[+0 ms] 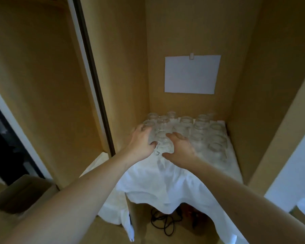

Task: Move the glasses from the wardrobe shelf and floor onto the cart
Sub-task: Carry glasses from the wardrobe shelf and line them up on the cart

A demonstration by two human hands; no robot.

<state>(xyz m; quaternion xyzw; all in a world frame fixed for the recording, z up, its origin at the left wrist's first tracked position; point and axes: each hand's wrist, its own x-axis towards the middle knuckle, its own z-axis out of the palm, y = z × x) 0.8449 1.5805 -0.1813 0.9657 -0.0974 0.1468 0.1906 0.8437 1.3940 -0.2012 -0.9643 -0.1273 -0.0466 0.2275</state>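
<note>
Glass tumblers (pixel 201 131) crowd cloth-covered wardrobe shelf (pixel 165 175). Our left hand (pixel 141 142) curls round 1 glass (pixel 149 131); right hand (pixel 179 147) cups front glass (pixel 163 143), grip half-closed.

Dim, warm light is filling the wardrobe, and the white cloth (pixel 169 175) below the hands (pixel 180 148) is catching the brightest of it. Glasses (pixel 201 131) beyond the hands are smearing into soft, low-contrast blur. Shadow is pooling under the shelf and far left of the hands. Straight edges are bowing outward toward the frame's borders.
</note>
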